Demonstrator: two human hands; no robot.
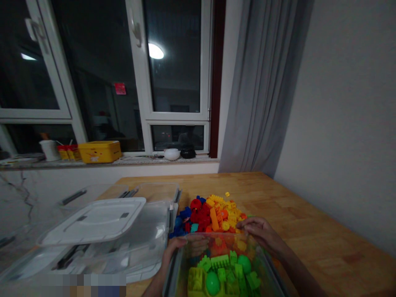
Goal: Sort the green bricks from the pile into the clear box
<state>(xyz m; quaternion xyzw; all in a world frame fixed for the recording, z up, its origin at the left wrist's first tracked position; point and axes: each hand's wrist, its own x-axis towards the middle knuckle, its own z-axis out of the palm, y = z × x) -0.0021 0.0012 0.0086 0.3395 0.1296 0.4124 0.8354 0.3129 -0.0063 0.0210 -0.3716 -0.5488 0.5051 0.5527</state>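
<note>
Left hand (pixel 175 247) and right hand (pixel 260 233) closed on the far rim of a clear plastic bin (pixel 216 236); green toy blocks (pixel 222 268) inside; red, yellow and blue toy blocks (pixel 210 216) heaped just beyond, on the wooden desk (pixel 293 206).

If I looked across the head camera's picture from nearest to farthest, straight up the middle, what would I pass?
Green blocks → clear bin's far rim → heap of red, orange and yellow blocks → table's far edge → white bowl on the windowsill → dark window
</note>
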